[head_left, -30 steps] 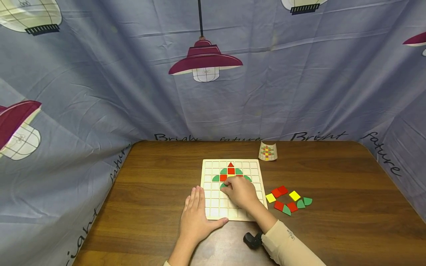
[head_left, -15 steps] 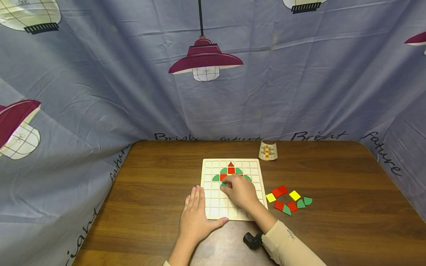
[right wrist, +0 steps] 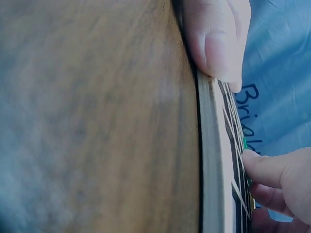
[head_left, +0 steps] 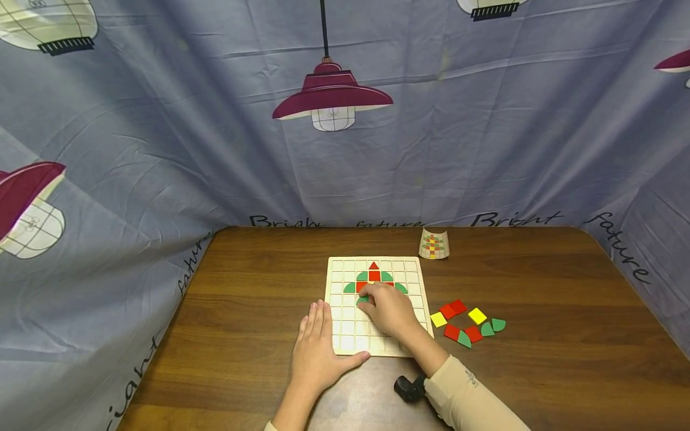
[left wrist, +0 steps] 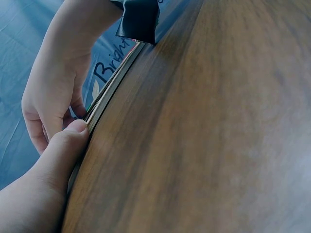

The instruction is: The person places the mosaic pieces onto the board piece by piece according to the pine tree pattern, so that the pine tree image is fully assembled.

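A right hand (head_left: 392, 310) is pinching a green piece (head_left: 363, 300) on a gridded board (head_left: 347, 329), while a left hand (head_left: 315, 356) is resting along its edges.
The right hand's thumb and index finger are closing narrowly on the green piece, which is lying near the middle of the board, just on the near side of a red square (head_left: 362, 287); the left hand is spreading wide, its fingers touching the board's left edge and its thumb the near edge. A red triangle (head_left: 374, 266) is sitting toward the far side, with more red and green pieces lining up below it. Loose red, yellow and green pieces (head_left: 474, 334) are lying on the table (head_left: 259, 287) to the right, and a patterned card (head_left: 434, 246) is standing beyond the board's far right corner, near the curtain (head_left: 345, 179).
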### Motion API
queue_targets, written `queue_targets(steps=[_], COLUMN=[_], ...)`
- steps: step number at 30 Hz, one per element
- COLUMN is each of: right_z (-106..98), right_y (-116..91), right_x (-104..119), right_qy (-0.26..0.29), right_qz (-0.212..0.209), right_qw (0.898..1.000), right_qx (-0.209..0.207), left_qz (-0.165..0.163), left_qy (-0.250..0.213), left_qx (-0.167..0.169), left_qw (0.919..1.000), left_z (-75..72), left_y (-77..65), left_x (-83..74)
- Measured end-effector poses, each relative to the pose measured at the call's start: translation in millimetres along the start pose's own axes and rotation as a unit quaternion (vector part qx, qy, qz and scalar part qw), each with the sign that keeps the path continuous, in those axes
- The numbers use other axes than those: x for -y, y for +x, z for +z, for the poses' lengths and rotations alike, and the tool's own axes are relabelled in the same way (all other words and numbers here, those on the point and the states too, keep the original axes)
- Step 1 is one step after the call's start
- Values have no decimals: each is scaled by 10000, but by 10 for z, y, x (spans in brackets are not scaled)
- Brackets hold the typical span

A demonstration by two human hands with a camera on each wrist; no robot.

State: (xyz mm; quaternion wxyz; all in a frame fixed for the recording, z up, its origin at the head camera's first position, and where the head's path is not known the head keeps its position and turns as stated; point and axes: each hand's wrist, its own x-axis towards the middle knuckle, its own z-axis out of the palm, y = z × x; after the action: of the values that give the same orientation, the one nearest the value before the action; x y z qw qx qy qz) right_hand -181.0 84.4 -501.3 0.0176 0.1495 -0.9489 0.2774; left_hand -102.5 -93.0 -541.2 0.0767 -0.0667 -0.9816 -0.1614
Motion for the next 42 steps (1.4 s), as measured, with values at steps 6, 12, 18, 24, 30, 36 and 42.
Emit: queue_targets(steps=[6,12,18,24,30,36,42], right_z=[6,-45,-261,-569,-841,-1012,-1006], right_y=[8,-22,-111,-250,-448,-611,-692], right_x=[-8,1,-77,-380,-841,-1158,-1323], right_qy=[95,75,169,7,-300,-554,-574], right_qz=[50,17,175,459,886,1224,1347], right_qw=[9999,10000,9996,9987,9956,9908,9891], right_qx=[26,54,132,222,-45,-150,-150], left_qz=[2,-33,-38,-43,-52,-44,-47], left_qy=[-18,-55,-54,-65,-46,-34,-67], left_qx=[-21,39,59,65,117,104,102], left_qw=[10000,10000,10000,9999,9999,9999,9999], left_z=[4,-1,-8,-8,-10,-14,-19], left_y=[0,-1,1,-7,-7,-11,-14], left_x=[1,-2,-8,-8,-10,-17,-22])
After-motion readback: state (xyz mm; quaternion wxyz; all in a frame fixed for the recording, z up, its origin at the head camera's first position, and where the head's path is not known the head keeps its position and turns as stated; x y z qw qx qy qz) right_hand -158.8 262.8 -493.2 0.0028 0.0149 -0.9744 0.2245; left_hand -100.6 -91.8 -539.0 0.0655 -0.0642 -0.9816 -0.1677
